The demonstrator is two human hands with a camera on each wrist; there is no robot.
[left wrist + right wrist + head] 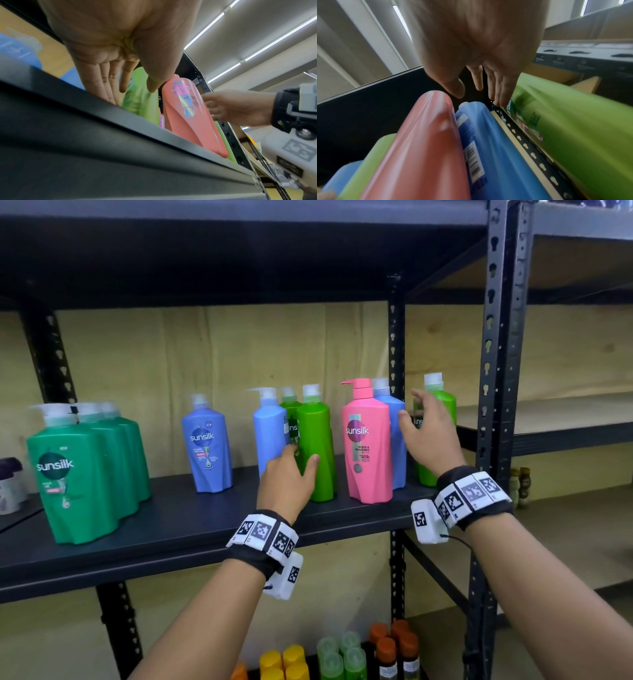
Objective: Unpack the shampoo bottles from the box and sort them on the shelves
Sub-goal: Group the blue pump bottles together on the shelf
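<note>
Both hands were up at the dark metal shelf (178,529), and neither one had actually closed on a bottle. The left hand (286,477) had straight, relaxed fingers laid against the lime green bottle (317,446), thumb out on its far side, holding nothing. That bottle was smooth glossy plastic with a twisted, faceted body and a clear pump cap. Just left of the fingers sat a light blue bottle (270,429) of the same shape, and another green one was tucked behind. To the right of the left hand stood the pink bottle (368,446), shiny, with a matching pink pump and a sunsilk label. The right hand (430,436) was spread open too, fingers straight, between a blue bottle (397,440) behind the pink one and a second lime green bottle (442,419) by the perforated black upright (397,344). From the right wrist view the fingertips (502,100) looked to be touching that green bottle, but it was blurry, so I couldn't say for sure. Way off left of both hands were a darker blue bottle (207,446) and a cluster of teal green bottles (85,474).
</note>
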